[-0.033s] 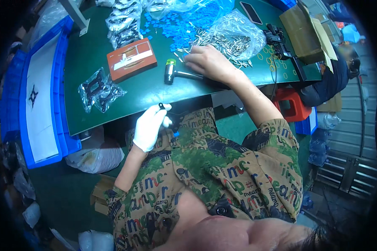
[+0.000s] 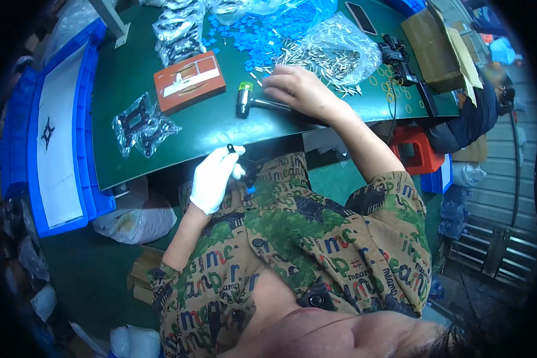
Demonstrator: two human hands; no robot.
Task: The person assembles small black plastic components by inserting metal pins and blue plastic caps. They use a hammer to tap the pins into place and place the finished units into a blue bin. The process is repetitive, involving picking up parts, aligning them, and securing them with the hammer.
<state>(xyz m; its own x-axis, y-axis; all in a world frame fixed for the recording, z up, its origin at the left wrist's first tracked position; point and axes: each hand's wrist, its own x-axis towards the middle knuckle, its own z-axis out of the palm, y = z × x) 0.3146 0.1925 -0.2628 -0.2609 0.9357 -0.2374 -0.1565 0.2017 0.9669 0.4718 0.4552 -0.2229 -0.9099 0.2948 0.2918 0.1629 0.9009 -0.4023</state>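
Note:
My left hand (image 2: 213, 180), in a white glove, is at the table's near edge. Its fingers pinch a small black part (image 2: 231, 148) with a hole in its tip. My bare right hand (image 2: 301, 90) is over the table with bent fingers close together. Whatever its fingertips hold, if anything, is hidden. Just beyond them lie a few loose metal pins (image 2: 255, 76), beside a larger heap of pins (image 2: 334, 65) partly inside a clear bag. A small hammer (image 2: 243, 100) with a yellow-green face lies below, its handle running under the right hand.
An orange-brown box (image 2: 190, 82) and bagged black parts (image 2: 142, 126) lie left on the green table (image 2: 209, 128). Small blue pieces (image 2: 253, 42) are scattered at the back. Right are a phone (image 2: 361, 18), yellow rings (image 2: 391, 89) and a carton (image 2: 432, 48). A blue tray (image 2: 95, 197) stands left; another person (image 2: 480, 113) sits right.

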